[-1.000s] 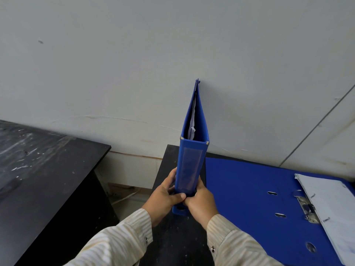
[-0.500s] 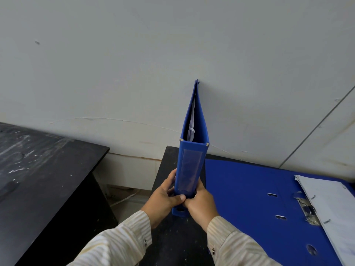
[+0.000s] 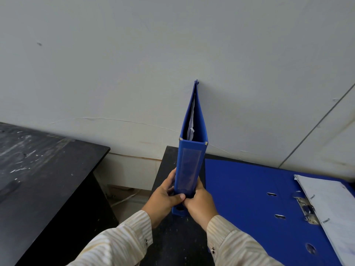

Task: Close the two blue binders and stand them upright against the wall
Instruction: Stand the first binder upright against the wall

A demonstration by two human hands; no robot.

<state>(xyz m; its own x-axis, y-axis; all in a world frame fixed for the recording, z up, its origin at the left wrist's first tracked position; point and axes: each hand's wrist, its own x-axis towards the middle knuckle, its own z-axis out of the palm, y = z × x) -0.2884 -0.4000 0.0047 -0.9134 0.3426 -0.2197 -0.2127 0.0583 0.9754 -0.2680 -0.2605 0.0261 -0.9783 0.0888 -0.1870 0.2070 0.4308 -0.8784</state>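
A closed blue binder (image 3: 191, 166) stands upright on the black table (image 3: 172, 240), spine toward me, its far edge touching the white wall (image 3: 172, 54). White pages show in its top opening. My left hand (image 3: 163, 198) grips the lower spine from the left and my right hand (image 3: 199, 204) grips it from the right, thumbs meeting on the spine. A second blue binder (image 3: 249, 198) lies open and flat on the table to the right, its metal ring clip (image 3: 306, 210) and a stack of white pages (image 3: 334, 208) exposed.
A second black table (image 3: 42, 179), scratched with white marks, stands to the left, separated by a gap where floor and a white cable (image 3: 124, 198) show. The wall runs behind both tables.
Almost nothing has changed; both hands keep their grip on the upright binder, which stays against the wall. The view has shifted very slightly.
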